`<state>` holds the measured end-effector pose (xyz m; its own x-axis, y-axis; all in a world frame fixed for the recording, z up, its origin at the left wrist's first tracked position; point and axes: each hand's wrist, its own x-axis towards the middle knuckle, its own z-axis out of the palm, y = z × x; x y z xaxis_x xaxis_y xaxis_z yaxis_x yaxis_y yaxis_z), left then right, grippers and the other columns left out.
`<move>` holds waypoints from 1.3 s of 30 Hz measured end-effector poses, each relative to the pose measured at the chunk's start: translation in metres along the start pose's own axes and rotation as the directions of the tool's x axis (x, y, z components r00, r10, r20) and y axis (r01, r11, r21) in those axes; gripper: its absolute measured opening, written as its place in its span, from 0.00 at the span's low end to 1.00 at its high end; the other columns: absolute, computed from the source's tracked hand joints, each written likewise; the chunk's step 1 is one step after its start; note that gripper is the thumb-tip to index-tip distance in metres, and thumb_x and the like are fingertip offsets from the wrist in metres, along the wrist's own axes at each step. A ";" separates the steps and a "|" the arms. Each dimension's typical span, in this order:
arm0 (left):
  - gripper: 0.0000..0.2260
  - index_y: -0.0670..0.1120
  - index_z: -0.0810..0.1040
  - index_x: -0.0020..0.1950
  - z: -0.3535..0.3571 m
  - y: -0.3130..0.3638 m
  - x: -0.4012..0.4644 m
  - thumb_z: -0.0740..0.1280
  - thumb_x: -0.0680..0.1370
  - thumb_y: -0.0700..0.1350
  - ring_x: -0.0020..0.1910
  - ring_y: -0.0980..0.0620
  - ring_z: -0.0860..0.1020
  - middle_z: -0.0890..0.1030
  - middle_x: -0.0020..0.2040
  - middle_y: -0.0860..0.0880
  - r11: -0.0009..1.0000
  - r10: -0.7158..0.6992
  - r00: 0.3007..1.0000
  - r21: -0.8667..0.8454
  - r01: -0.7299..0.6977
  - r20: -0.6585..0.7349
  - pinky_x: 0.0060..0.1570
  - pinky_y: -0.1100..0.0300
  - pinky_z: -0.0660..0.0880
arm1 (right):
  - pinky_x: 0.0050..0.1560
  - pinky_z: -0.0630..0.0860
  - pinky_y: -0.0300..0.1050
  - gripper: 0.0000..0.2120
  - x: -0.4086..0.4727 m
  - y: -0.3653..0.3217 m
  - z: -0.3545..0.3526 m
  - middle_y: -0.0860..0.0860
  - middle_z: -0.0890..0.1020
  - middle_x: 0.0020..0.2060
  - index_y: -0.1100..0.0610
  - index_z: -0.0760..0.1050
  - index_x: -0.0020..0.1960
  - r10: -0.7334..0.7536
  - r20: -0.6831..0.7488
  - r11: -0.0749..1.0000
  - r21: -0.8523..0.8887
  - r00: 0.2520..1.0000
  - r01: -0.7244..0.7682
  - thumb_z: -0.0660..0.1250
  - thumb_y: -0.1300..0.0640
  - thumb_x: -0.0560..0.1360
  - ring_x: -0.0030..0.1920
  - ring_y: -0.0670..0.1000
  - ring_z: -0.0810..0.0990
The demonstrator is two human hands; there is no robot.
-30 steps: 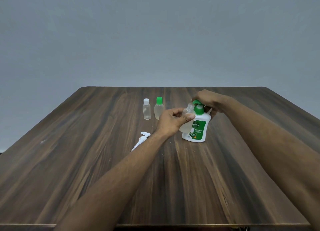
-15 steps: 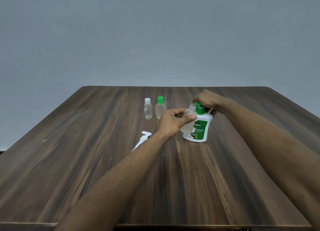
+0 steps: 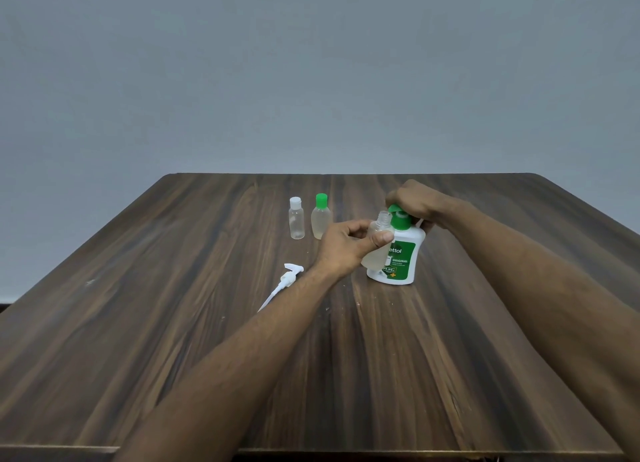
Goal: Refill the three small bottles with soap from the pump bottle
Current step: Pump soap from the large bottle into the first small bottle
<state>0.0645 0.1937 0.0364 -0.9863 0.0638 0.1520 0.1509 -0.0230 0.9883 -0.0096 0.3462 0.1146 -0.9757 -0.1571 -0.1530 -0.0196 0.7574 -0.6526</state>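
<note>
the left hand point(image 3: 349, 245) is curled around an uncapped small bottle point(image 3: 377, 243), the thumb across its front, and holds it just in front of the dettol pump bottle point(image 3: 398, 259), touching or nearly touching its label side. the open neck of this small bottle is right beside the green pump head point(image 3: 400, 217). some pale liquid shows in its lower part. the right hand point(image 3: 414, 200) lies over the green pump head from behind, fingers bent down around it; if it presses at this instant, i cannot tell.

the dettol pump bottle stands upright on the tabletop point(image 3: 207, 323). to its left and a little further back stand two other small bottles, close together: one with a green cap point(image 3: 321, 216), nearer to the pump bottle, and one with a white cap point(image 3: 296, 222) beyond it. both are capped, and the green-capped one seems to hold pale liquid. to the left of the pump bottle and nearer to the person, a loose white pump with its tube point(image 3: 285, 281) lies flat.

i judge the step in hand is the filling of one small bottle, perhaps the last one. the next move needs the nozzle kept exactly over the narrow neck while the right hand pushes down slowly, so that no soap runs outside.
</note>
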 end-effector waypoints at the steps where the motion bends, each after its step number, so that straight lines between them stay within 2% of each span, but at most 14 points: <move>1: 0.10 0.45 0.84 0.52 0.000 0.000 0.000 0.76 0.72 0.44 0.45 0.52 0.83 0.85 0.44 0.50 1.000 0.000 1.000 -0.004 0.000 0.000 0.54 0.47 0.80 | 0.31 0.77 0.46 0.11 0.000 0.000 0.000 0.58 0.79 0.36 0.61 0.75 0.40 -0.011 -0.005 1.000 0.000 1.000 0.011 0.61 0.58 0.78 0.32 0.58 0.79; 4: 0.09 0.46 0.84 0.51 0.000 0.000 0.000 0.76 0.72 0.44 0.45 0.52 0.83 0.85 0.42 0.51 1.000 -0.001 1.000 -0.007 0.001 0.007 0.54 0.48 0.80 | 0.32 0.77 0.46 0.11 0.001 0.002 -0.001 0.58 0.79 0.37 0.61 0.75 0.41 -0.011 -0.008 1.000 0.020 1.000 0.011 0.61 0.56 0.78 0.33 0.57 0.79; 10: 0.12 0.44 0.84 0.53 0.000 -0.001 -0.001 0.77 0.71 0.44 0.47 0.50 0.83 0.85 0.45 0.48 1.000 0.006 1.000 0.005 -0.006 -0.007 0.56 0.45 0.80 | 0.34 0.77 0.48 0.15 0.002 0.002 -0.001 0.58 0.81 0.42 0.57 0.74 0.46 0.005 0.018 0.999 0.052 1.000 -0.006 0.63 0.45 0.80 0.37 0.59 0.82; 14: 0.11 0.45 0.85 0.52 0.000 0.000 -0.001 0.77 0.71 0.44 0.49 0.47 0.83 0.85 0.47 0.45 1.000 0.002 1.000 0.011 -0.002 -0.012 0.57 0.42 0.79 | 0.32 0.78 0.48 0.14 0.004 0.002 -0.001 0.58 0.82 0.42 0.60 0.76 0.47 0.008 0.012 1.000 0.028 1.000 -0.008 0.62 0.49 0.80 0.36 0.59 0.82; 18: 0.12 0.45 0.84 0.53 0.001 -0.001 0.000 0.77 0.71 0.44 0.49 0.47 0.83 0.85 0.50 0.42 1.000 -0.004 1.000 0.000 0.004 -0.013 0.58 0.41 0.78 | 0.36 0.79 0.49 0.12 0.006 0.003 0.001 0.58 0.80 0.38 0.61 0.75 0.42 -0.013 -0.012 0.999 0.032 1.000 0.013 0.62 0.53 0.79 0.35 0.59 0.80; 22: 0.10 0.47 0.85 0.51 0.001 -0.003 0.001 0.77 0.70 0.45 0.49 0.47 0.83 0.85 0.49 0.43 1.000 0.002 1.000 -0.001 -0.002 -0.010 0.57 0.41 0.78 | 0.35 0.77 0.48 0.14 0.006 0.004 0.001 0.57 0.80 0.39 0.60 0.75 0.44 -0.014 -0.006 0.999 0.046 1.000 0.014 0.62 0.49 0.80 0.36 0.58 0.81; 26: 0.10 0.47 0.85 0.51 0.000 -0.003 0.002 0.77 0.71 0.45 0.46 0.51 0.83 0.86 0.45 0.49 1.000 0.013 1.000 -0.002 -0.013 0.002 0.53 0.48 0.80 | 0.34 0.76 0.47 0.16 0.004 0.003 0.000 0.56 0.81 0.43 0.56 0.75 0.46 0.005 0.010 0.997 0.073 1.000 -0.006 0.62 0.43 0.80 0.38 0.58 0.82; 34: 0.08 0.48 0.85 0.49 0.000 -0.003 0.002 0.77 0.71 0.44 0.46 0.52 0.83 0.86 0.45 0.49 1.000 0.007 1.000 -0.011 -0.007 0.005 0.55 0.46 0.80 | 0.34 0.77 0.47 0.13 0.006 0.004 0.001 0.58 0.81 0.39 0.60 0.76 0.44 -0.006 -0.004 0.999 0.044 1.000 0.006 0.63 0.52 0.80 0.35 0.58 0.81; 39: 0.14 0.44 0.84 0.54 -0.001 -0.003 0.002 0.77 0.71 0.45 0.49 0.48 0.84 0.86 0.49 0.46 1.000 -0.007 1.000 0.004 0.007 -0.004 0.56 0.46 0.80 | 0.35 0.76 0.47 0.16 0.006 0.006 0.000 0.57 0.81 0.42 0.59 0.75 0.46 -0.005 0.010 0.998 0.068 1.000 0.004 0.62 0.45 0.81 0.38 0.57 0.82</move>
<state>0.0617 0.1930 0.0342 -0.9876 0.0604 0.1448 0.1439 -0.0189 0.9894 -0.0154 0.3498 0.1096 -0.9732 -0.1674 -0.1576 -0.0086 0.7117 -0.7024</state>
